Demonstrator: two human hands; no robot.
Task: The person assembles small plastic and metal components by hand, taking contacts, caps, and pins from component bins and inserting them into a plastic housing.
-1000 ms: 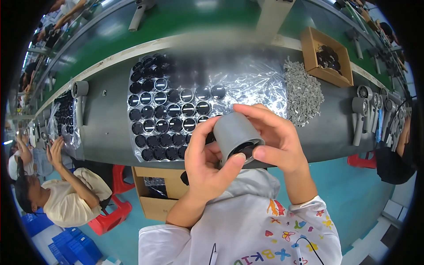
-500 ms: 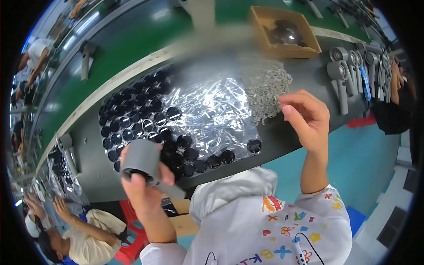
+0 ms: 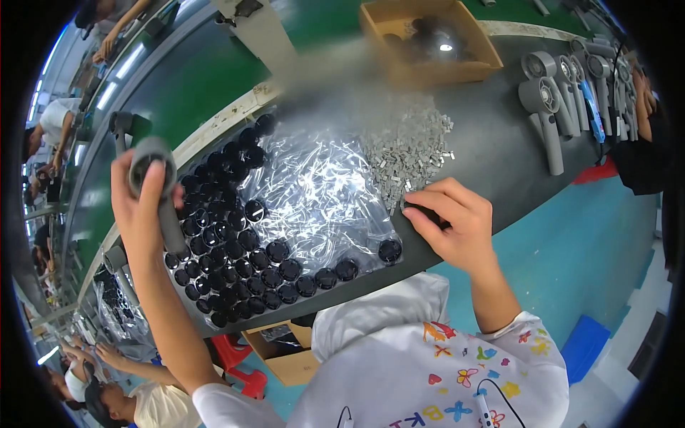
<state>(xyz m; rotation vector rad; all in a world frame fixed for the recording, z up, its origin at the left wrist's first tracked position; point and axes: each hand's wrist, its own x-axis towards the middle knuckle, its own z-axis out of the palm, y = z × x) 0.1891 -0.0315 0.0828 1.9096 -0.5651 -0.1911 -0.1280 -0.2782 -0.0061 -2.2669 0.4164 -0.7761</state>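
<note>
Fan (image 3: 169, 217), clasped in our left grip (image 3: 141, 207), has swung toward the desk's (image 3: 492, 128) far edge; our right grip (image 3: 462, 222) now reaches the small pieces (image 3: 403, 160), whether pinching one we cannot tell.

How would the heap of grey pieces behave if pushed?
The pieces would likely scatter rather than slide as one, since they lie loose. Each is probably light, being tiny beside the right hand. Their blocky shapes suggest little rolling.

Left hand (image 3: 140, 222) holds a grey fan body (image 3: 169, 217), right hand (image 3: 462, 222) beside grey pieces (image 3: 408, 153).
</note>
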